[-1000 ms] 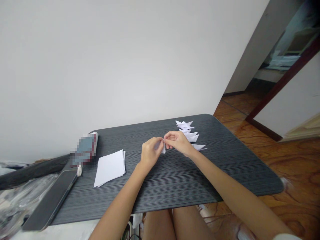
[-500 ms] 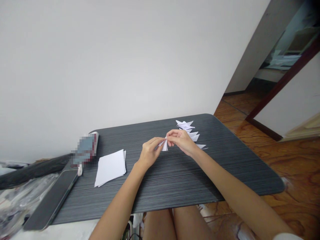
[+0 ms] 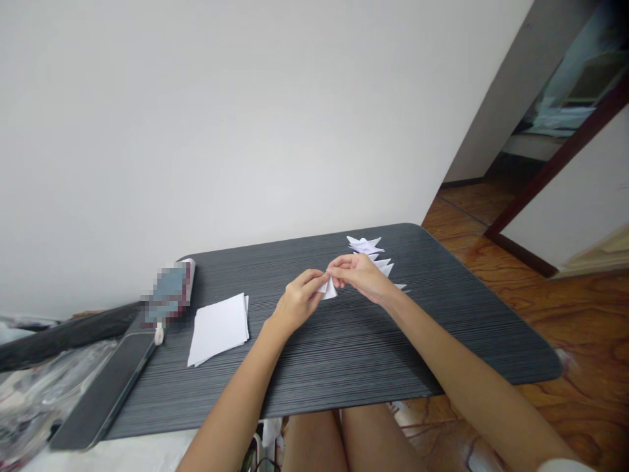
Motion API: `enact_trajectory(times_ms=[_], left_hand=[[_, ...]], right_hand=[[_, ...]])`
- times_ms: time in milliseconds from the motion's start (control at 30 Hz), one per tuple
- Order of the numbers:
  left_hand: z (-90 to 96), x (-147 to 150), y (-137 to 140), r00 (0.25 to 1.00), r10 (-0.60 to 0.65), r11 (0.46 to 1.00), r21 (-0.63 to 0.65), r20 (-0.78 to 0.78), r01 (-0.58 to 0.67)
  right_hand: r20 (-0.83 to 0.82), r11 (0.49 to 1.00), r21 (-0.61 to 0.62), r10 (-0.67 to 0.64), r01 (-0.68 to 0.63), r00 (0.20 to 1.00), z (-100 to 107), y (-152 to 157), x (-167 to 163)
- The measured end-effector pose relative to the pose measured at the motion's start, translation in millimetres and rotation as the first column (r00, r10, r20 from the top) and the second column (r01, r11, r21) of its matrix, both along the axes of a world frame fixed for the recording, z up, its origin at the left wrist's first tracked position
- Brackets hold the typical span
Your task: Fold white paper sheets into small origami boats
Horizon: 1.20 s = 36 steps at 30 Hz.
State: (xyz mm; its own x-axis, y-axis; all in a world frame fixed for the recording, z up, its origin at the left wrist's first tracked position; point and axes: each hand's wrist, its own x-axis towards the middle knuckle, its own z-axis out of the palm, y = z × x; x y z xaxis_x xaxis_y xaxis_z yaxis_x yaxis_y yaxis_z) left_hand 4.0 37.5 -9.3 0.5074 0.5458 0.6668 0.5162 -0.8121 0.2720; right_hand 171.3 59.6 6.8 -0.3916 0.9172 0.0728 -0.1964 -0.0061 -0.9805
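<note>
A small piece of folded white paper (image 3: 330,290) is held between my two hands above the middle of the table. My left hand (image 3: 303,296) pinches its left side, thumb and fingers closed on it. With its fingertips, my right hand (image 3: 358,274) grips the upper tip; the fingers hide part of the paper. Just beyond and to the right of my right hand lie several pointed folded paper pieces (image 3: 364,246) in a row, partly covered by the hand. To the left is a stack of flat white paper sheets (image 3: 219,328).
The dark ribbed table (image 3: 344,373) stands against a white wall (image 3: 246,131). On its left edge are a phone (image 3: 103,393) and a device with a blurred screen (image 3: 170,295). Clear plastic bags (image 3: 73,373) lie beyond that edge. Wooden floor (image 3: 584,341) shows at right.
My left hand has turned slightly and shifted a little right. The folded paper's lower flaps have swung to the right and show wider. My right hand is nearly still.
</note>
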Motion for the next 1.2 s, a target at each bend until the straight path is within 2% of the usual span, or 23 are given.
enact_trajectory(times_ms=[133,200,267,333,433,500,533,600,700,867,1033,1200], left_hand=[[4.4,4,-4,0.999,-0.014,0.999,-0.041,0.03,0.015],[9.7,8,-7,0.993,-0.015,0.99,-0.138,0.115,0.031],[14.6,11,-8,0.971,0.007,0.953,-0.297,0.239,0.066],[17.4,14,-7,0.918,0.103,0.874,-0.476,0.383,0.101],[17.5,17,-5,0.828,0.261,0.68,-0.703,0.496,0.207],[16.8,19,-4,0.816,0.284,0.542,-0.787,0.504,0.297],[16.6,19,-4,0.815,0.284,0.489,-0.808,0.505,0.33],[16.8,20,-4,0.814,0.283,0.433,-0.824,0.508,0.364],[17.2,21,-5,0.817,0.28,0.42,-0.83,0.504,0.368],[15.9,24,-6,0.825,0.287,0.443,-0.831,0.487,0.336],[15.3,26,-7,0.827,0.29,0.409,-0.844,0.481,0.348],[16.0,26,-7,0.831,0.257,0.419,-0.832,0.493,0.364]], right_hand=[[0.056,0.998,0.035,-0.047,0.045,0.997,-1,2,0],[0.057,0.996,0.067,-0.064,0.06,0.996,0,3,1],[0.046,0.992,0.098,-0.086,0.081,0.995,2,3,3],[0.038,0.987,0.123,-0.108,0.102,0.993,4,3,3],[0.044,0.981,0.161,-0.115,0.106,0.992,5,2,3],[0.051,0.977,0.189,-0.112,0.1,0.992,5,1,2],[0.055,0.975,0.199,-0.11,0.097,0.992,5,1,2],[0.061,0.973,0.209,-0.112,0.097,0.992,4,1,2],[0.072,0.97,0.219,-0.123,0.104,0.99,3,2,2],[0.112,0.957,0.266,-0.145,0.111,0.983,3,0,1],[0.155,0.948,0.301,-0.156,0.104,0.975,5,-3,0],[0.161,0.942,0.316,-0.174,0.117,0.971,5,-2,1]])
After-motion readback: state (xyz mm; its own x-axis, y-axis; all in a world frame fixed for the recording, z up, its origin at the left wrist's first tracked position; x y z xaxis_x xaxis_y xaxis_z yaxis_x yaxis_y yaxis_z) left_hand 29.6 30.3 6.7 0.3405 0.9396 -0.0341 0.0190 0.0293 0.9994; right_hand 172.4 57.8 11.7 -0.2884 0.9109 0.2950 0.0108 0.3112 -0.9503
